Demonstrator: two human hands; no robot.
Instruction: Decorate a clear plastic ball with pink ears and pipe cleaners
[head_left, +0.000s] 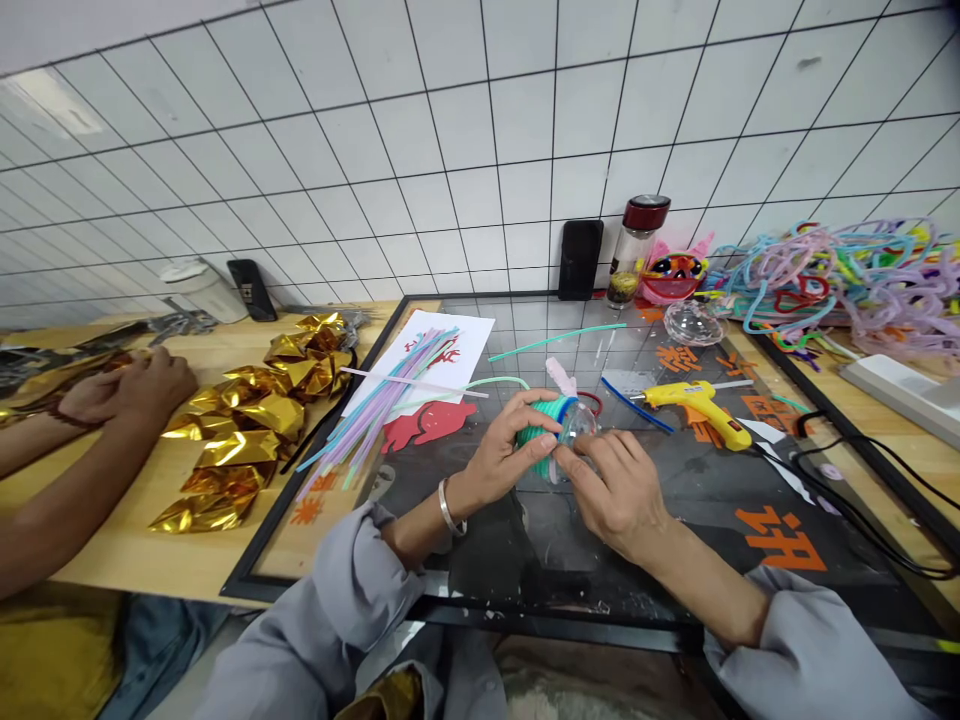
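- Two hands together on one green-wrapped clear ball (559,425), above the table's dark glass panel (555,545): left hand (510,445) clasping its green side, right hand (616,488) with fingertips closed at its clear side.
- Right of them: one blue stem (637,405), one yellow glue gun (701,405).
- Left: one white sheet (469,340), one red cutout (431,425).
- Behind: one lidded bottle (634,250), one clear dome (694,324).

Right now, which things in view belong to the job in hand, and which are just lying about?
In the job, as it looks:
green coil with clear dome, in the left hand, right hand at it
loose coloured strips, likely
yellow glue gun, probably

Lying about, seemingly:
black phone against the wall
dark-lidded bottle
red paper cutout
gold foil
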